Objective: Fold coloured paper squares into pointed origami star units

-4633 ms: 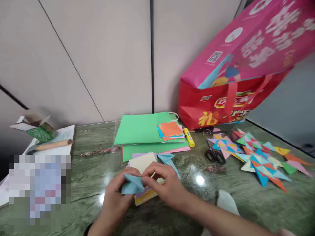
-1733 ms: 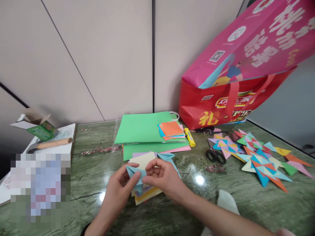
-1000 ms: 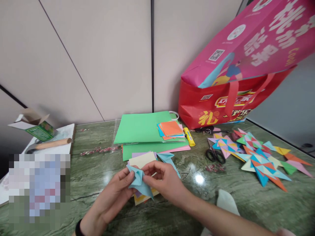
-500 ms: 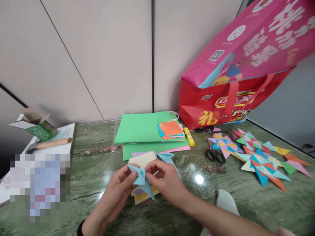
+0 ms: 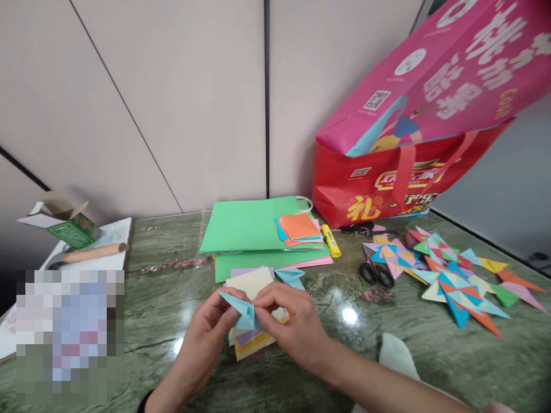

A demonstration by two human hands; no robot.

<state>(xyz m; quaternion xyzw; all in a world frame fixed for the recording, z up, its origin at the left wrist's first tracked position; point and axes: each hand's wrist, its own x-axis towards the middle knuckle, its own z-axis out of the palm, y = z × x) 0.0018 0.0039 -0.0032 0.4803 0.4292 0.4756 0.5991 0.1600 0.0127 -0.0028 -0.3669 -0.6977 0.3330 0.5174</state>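
A light blue folded paper piece (image 5: 243, 312) is pinched between my two hands, above the green marbled table. My left hand (image 5: 209, 326) grips its left side with thumb and fingers, the pointed tip sticking out over the fingertips. On its right edge, the thumb and fingers of my right hand (image 5: 288, 321) are closed. Below the hands lies a stack of coloured paper sheets (image 5: 249, 282), cream, purple and yellow, partly hidden by them. Another light blue folded piece (image 5: 291, 277) rests just behind my right hand.
Green paper (image 5: 253, 225) lies at the back with small orange squares (image 5: 300, 226) on top. Beside it are a yellow glue stick (image 5: 330, 241) and black-handled scissors (image 5: 376, 272). Folded paper stars (image 5: 458, 289) spread on the right, below a red bag (image 5: 365, 189). An opened box (image 5: 71, 226) stands left.
The held blue piece has changed shape: its lower point no longer hangs down below my hands. My right hand has turned slightly and covers more of the other blue piece.
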